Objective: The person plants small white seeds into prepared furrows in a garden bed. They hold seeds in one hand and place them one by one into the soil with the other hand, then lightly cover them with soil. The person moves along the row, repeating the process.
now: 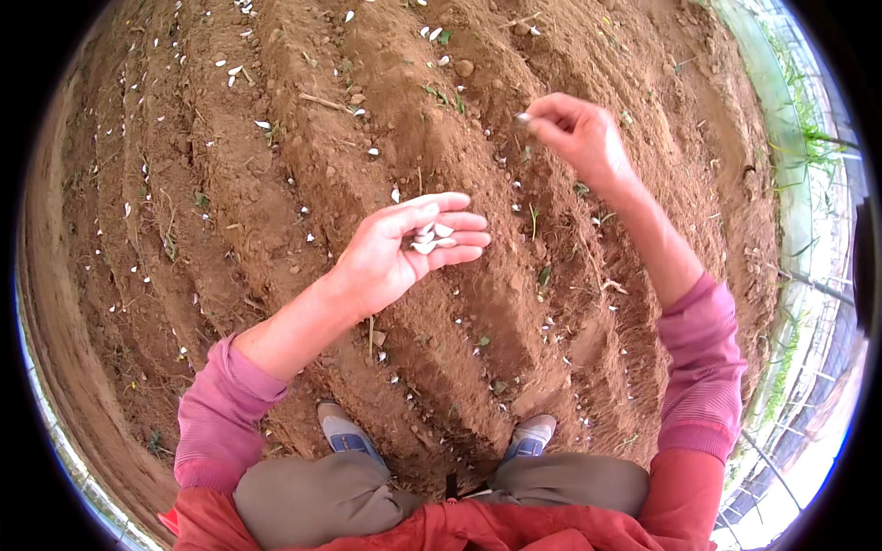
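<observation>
My left hand (393, 248) is cupped palm up over the soil, cradling several white garlic cloves (426, 242) in its palm and against the fingers. Ahead and to the right, my right hand (579, 134) pinches a single garlic clove (524, 118) between thumb and fingertips, above a shallow furrow (506, 162). Along that furrow, pale cloves sit spaced apart in the brown earth, one of them (516, 184) just below the right hand. Another clove (395, 195) lies on the soil beyond the left hand's thumb side.
Ridges and furrows of tilled soil (234, 172) run across the ground, dotted with cloves and bits of weed. Loose cloves (234, 70) lie at the upper left. My shoes (348, 434) stand on the soil. A pale sheet barrier (772, 103) and wire mesh (837, 227) border the right side.
</observation>
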A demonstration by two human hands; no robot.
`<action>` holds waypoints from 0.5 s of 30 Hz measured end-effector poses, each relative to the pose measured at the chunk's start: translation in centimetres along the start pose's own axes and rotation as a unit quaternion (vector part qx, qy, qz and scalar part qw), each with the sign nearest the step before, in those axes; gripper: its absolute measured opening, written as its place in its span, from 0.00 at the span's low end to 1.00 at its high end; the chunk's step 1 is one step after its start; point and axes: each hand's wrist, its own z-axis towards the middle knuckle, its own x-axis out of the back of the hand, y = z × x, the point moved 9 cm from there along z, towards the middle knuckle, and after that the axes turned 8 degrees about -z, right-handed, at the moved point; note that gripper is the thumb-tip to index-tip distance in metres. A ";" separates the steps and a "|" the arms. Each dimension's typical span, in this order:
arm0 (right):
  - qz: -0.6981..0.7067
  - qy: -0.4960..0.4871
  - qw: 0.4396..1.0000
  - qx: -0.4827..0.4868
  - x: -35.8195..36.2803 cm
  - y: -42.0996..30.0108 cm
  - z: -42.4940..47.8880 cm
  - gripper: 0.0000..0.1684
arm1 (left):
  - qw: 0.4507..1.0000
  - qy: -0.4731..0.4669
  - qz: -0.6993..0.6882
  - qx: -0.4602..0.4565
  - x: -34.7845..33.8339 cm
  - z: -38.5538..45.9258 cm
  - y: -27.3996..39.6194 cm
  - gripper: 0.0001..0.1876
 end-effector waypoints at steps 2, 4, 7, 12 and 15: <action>-0.056 0.029 0.997 -0.035 2.2 3.4 3.1 0.09 | 1.000 0.014 0.004 -0.008 0.5 -0.8 0.8 0.21; -0.090 0.059 0.994 -0.008 2.6 6.0 6.1 0.10 | 0.999 0.027 0.008 -0.018 1.4 -1.7 1.5 0.21; -0.101 0.093 0.991 -0.012 2.3 8.0 8.1 0.09 | 0.998 0.057 0.019 -0.033 2.9 -3.3 2.4 0.21; -0.225 0.151 0.963 0.003 2.4 9.1 10.2 0.10 | 0.993 0.107 0.036 -0.038 4.6 -5.1 3.5 0.21; -0.249 0.216 0.943 0.037 2.1 8.2 9.6 0.10 | 0.990 0.129 0.034 -0.034 5.4 -5.3 3.4 0.21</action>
